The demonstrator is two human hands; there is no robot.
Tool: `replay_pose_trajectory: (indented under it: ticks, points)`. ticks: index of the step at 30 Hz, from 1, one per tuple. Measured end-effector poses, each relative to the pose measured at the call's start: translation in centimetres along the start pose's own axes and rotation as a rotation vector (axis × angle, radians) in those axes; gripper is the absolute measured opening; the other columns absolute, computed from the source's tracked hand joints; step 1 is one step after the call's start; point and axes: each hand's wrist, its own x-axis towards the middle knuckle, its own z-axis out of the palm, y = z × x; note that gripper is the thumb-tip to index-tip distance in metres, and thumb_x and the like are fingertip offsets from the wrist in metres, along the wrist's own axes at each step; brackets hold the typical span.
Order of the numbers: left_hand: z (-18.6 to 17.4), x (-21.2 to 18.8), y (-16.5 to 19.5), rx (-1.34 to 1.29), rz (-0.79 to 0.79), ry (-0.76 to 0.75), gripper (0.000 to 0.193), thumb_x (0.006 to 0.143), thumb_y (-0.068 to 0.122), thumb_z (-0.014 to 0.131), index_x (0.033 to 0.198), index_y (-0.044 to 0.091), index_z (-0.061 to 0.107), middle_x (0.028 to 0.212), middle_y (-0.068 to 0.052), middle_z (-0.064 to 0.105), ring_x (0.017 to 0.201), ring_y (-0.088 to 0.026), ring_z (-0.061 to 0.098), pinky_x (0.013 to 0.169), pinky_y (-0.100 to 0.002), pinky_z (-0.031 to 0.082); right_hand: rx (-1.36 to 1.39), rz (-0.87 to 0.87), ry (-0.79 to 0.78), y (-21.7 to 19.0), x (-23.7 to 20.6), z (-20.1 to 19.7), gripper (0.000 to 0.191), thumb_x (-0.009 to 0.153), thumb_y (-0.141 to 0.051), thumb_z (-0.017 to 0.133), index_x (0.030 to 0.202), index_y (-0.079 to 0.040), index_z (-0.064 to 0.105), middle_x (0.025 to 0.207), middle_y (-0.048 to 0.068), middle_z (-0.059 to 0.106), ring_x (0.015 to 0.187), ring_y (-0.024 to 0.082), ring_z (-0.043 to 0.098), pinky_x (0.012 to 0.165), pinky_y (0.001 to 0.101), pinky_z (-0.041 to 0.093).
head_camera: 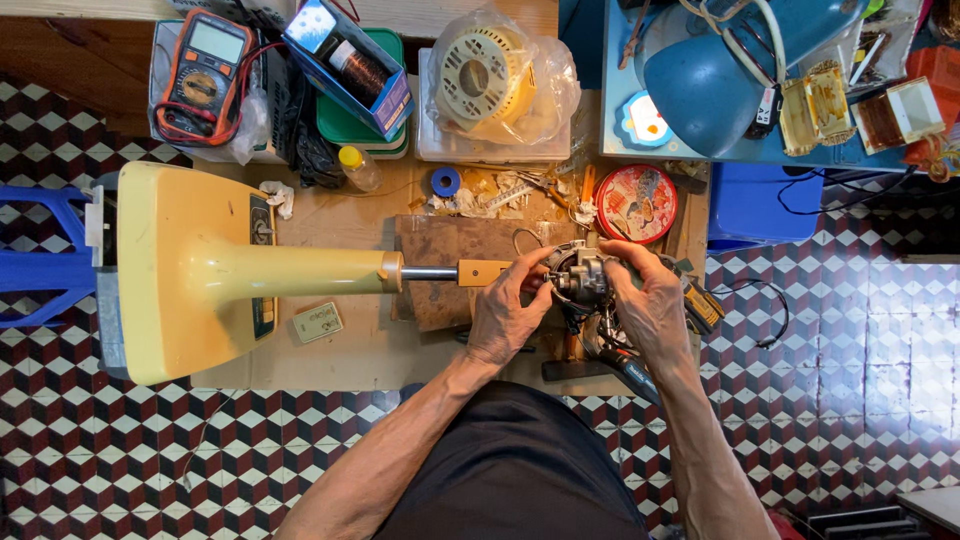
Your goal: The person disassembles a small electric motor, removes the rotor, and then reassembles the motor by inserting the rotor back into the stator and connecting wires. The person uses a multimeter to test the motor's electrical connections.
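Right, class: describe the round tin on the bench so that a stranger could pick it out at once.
Start at the long cream-yellow fan stand lying across the wooden workbench and follow its pole right to the two hands. Just above them sits the round red tin. It is the only flat red disc there, with a pictured lid.

A low wooden workbench (pixel 350 350) fills the middle of the view, standing on a tiled floor (pixel 850 330) patterned in red, black and white cubes. At 9 o'clock a blue plastic stool (pixel 40 270) sits against the bench. At 1 o'clock a blue table (pixel 620 120) adjoins it, with a blue box (pixel 760 205) beneath. Light is even and soft.
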Motion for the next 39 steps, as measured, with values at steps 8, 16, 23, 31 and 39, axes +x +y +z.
replay_pose_trajectory:
  ticks: [8,16,23,31,39]
  points:
    - [0.5,-0.9,0.3,-0.022,-0.031,0.023,0.046,0.093,0.006,0.071,0.136,0.014,0.056,0.1,-0.005,0.072,0.09,-0.016,0.075,0.081,-0.03,0.064,0.054,-0.102,0.138,1.9,-2.8,0.8,0.036,0.103,-0.027,0.058,0.13,-0.006,0.067,0.12,0.011,0.073,0.108,0.017,0.068,0.093,0.0317,0.054]
    - [0.8,-1.0,0.3,-0.088,-0.015,0.034,0.04,0.095,0.008,0.069,0.132,0.015,0.055,0.101,-0.005,0.073,0.094,-0.018,0.076,0.082,-0.031,0.065,0.016,-0.01,0.054,2.1,-2.8,1.4,0.049,0.099,-0.037,0.061,0.139,-0.009,0.059,0.127,0.012,0.067,0.112,0.019,0.068,0.092,0.0319,0.057]
    - [0.5,-0.3,0.9,-0.102,-0.014,0.047,0.039,0.095,0.008,0.068,0.131,0.014,0.054,0.097,-0.006,0.072,0.09,-0.019,0.076,0.079,-0.031,0.065,0.117,-0.059,0.018,1.2,-2.1,2.3,0.059,0.094,-0.022,0.072,0.145,-0.003,0.05,0.128,0.015,0.067,0.116,0.02,0.067,0.096,0.0313,0.056]
    - [-0.1,-0.2,1.6,-0.131,0.0,0.063,0.039,0.095,0.006,0.068,0.13,0.013,0.054,0.1,-0.008,0.072,0.091,-0.021,0.076,0.078,-0.032,0.064,0.064,-0.191,0.042,2.0,-1.7,3.1,0.059,0.096,-0.01,0.069,0.149,0.0,0.046,0.134,0.017,0.064,0.123,0.021,0.064,0.103,0.0329,0.053]
    - [-0.5,-0.9,1.4,-0.079,0.057,0.071,0.041,0.094,0.009,0.071,0.13,0.014,0.051,0.102,-0.01,0.072,0.096,-0.023,0.075,0.08,-0.035,0.062,-0.096,-0.207,0.073,2.0,-2.6,3.5,0.072,0.091,-0.014,0.075,0.152,0.0,0.039,0.141,0.021,0.054,0.127,0.027,0.059,0.106,0.0375,0.051]
